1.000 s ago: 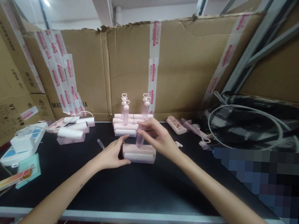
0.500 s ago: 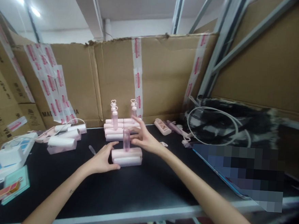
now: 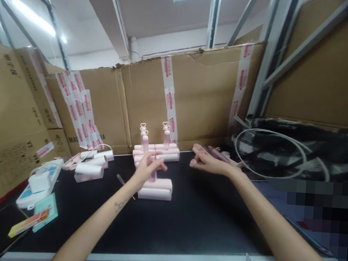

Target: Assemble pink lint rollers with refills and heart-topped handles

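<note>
A pale pink device with a white roller-like front stands on the black table. A clear pink tube rises upright from its top. My left hand is closed around the upper part of this tube, hiding its top end. Farther right, my right hand reaches over the table with thumb and fingers apart. Its fingertips are at a pink case-like piece, partly covered by the hand; contact is unclear. Behind the device, similar pink units stand in rows, some bearing tubes with heart-shaped loop tops.
White rolls and a power strip lie at left, near a teal packet and a yellow-orange box. A cable coil is at right. A cardboard wall closes the back.
My left hand has moved from the device's left side up to the tube. The right hand has left the tube and moved right to the pink pieces. The camera view has shifted.
</note>
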The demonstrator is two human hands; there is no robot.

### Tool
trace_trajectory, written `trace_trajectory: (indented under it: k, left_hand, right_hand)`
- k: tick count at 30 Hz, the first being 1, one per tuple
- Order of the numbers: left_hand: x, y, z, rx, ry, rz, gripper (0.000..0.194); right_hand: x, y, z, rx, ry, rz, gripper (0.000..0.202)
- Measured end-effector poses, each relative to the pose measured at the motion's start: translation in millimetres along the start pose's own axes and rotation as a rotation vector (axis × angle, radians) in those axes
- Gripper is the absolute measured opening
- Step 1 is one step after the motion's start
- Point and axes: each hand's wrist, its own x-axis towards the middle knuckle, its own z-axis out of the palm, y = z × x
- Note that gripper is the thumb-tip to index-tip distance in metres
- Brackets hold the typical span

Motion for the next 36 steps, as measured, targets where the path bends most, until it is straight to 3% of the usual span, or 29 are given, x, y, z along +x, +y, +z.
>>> trace_trajectory:
  k: [3, 6, 9, 12, 16, 20, 22, 25, 30, 36]
  left_hand:
    - [-0.7, -10.1, 4.2, -0.128, -0.011, -0.032, 0.038]
    - [-2.1, -16.6, 2.3, -0.187, -0.016, -0.027, 0.041]
    - [-1.2, -14.8, 1.3, -0.226, -0.041, -0.049, 0.053]
    - [0.7, -8.6, 1.7, -0.302, -0.037, -0.145, 0.066]
    - [2.4, -5.1, 2.3, -0.331, -0.006, -0.234, 0.069]
    - [2.9, -8.1, 1.9, -0.327, 0.009, -0.234, 0.070]
    - [2.7, -9.1, 1.5, -0.324, 0.020, -0.224, 0.070]
    - [2.2, -8.7, 1.3, -0.332, 0.003, -0.230, 0.071]
    - [1.8, -7.1, 2.9, -0.308, -0.006, -0.209, 0.071]
    - [3.1, -9.3, 2.3, -0.309, -0.005, -0.201, 0.072]
  right_hand:
    - [6.8, -44.1, 0.8, 0.279, -0.045, -0.105, 0.039]
    - [12.5, -92.8, -0.4, 0.486, -0.075, -0.200, 0.038]
    - [21.2, -130.1, -0.6, 0.436, -0.074, -0.316, 0.036]
    - [30.3, -150.2, -1.4, 0.274, -0.195, -0.448, 0.032]
    - [34.0, -159.2, -1.2, 0.321, -0.315, -0.529, 0.035]
    - [27.4, -164.2, 4.9, 0.644, -0.347, -0.414, 0.067]
    - [22.9, -167.6, 8.0, 0.719, -0.367, -0.348, 0.055]
    - [18.0, -170.3, 11.0, 0.732, -0.286, -0.275, 0.034]
    - [16.1, -164.2, 19.9, 0.742, -0.183, -0.196, 0.036]
    - [16.1, -158.8, 32.7, 0.694, -0.118, -0.223, 0.033]
